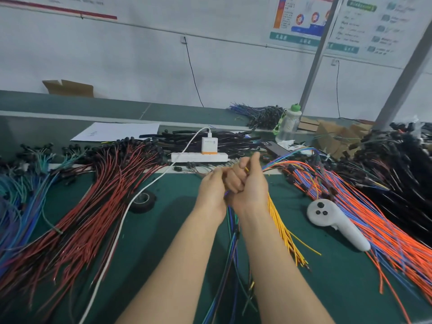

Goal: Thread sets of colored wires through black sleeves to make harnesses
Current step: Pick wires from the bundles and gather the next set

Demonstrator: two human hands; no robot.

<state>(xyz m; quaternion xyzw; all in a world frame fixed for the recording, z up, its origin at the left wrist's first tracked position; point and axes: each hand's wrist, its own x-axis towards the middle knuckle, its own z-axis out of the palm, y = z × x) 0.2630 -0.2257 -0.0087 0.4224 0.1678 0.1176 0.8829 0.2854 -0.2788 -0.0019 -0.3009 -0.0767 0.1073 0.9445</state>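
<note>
Step in hand: gathering one set. Left hand point(214, 187) and right hand point(251, 185) both clasp the colored wires point(232, 220), tails hanging between the wrists; black sleeves point(233, 138) lie beyond on the bench. Next, likely — even the ends, fetch a sleeve
</note>
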